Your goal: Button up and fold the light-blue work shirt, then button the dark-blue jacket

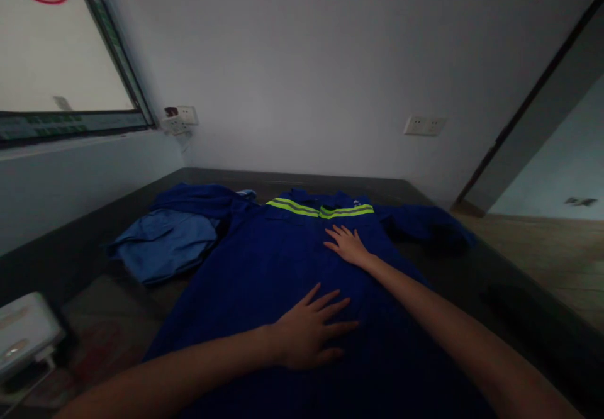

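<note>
A dark blue work jacket (283, 255) with yellow-green reflective stripes across the chest lies spread on a dark table, its collar toward the wall. My left hand (311, 329) rests flat on the lower front of the jacket, fingers spread. Farther up, just below the stripes, my right hand (348, 245) is laid on the cloth with its fingers apart. Neither hand grips anything. The jacket's sleeves stretch out to both sides. Its near end runs out of view under my forearms.
A folded lighter blue garment (167, 243) lies at the left, partly under a sleeve. A white device (26, 331) with a cable stands at the near left. The dark table (264, 177) meets a wall with sockets (425, 126); a window (61, 48) is at the left.
</note>
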A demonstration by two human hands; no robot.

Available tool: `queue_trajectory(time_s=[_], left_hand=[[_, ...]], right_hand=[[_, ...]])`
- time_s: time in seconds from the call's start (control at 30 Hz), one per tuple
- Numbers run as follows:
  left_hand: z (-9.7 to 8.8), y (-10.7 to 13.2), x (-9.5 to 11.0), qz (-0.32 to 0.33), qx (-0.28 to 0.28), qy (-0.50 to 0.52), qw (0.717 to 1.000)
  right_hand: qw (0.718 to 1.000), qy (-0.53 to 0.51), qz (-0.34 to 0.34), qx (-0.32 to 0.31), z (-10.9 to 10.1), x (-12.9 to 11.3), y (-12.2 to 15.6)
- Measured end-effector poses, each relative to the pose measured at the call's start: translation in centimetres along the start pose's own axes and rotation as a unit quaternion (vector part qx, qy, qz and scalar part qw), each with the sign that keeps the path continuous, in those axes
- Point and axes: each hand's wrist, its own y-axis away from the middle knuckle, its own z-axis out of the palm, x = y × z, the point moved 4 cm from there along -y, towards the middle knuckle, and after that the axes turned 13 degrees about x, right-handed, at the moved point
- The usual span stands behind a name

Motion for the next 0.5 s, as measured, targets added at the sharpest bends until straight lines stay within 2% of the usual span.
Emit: queue_trajectory(time_s=[0.1, 0.2, 0.27, 0.33, 0.4, 0.5], left_hand=[[-0.6, 0.6, 1.7, 0.004, -0.022, 0.043, 0.999], [-1.9, -0.3, 1.9, 0.006, -0.018, 0.072, 0.997], [-2.8, -1.9, 0.6, -0.003, 0.015, 0.058, 0.998], [-3.3, -3.7, -1.5, -0.009, 0.054, 0.024, 0.998], [-3.2, -5.0, -3.8, -0.018, 0.08, -0.007, 0.997], [-2.1, -5.5, -6.4, -0.017, 0.079, -0.025, 0.996]], right_hand=[[1.0, 0.003, -0.021, 0.006, -1.5, -0.5, 0.2], [0.999, 0.0, -0.028, 0.04, -3.6, -0.7, -2.4], [0.997, 0.01, -0.004, 0.079, -4.5, -0.4, -5.4], [0.994, 0.019, 0.022, 0.103, -4.5, -0.2, -8.6], [0.994, 0.018, 0.033, 0.1, -3.5, -0.2, -11.5], [0.996, 0.01, 0.031, 0.078, -1.2, -0.5, -14.6]])
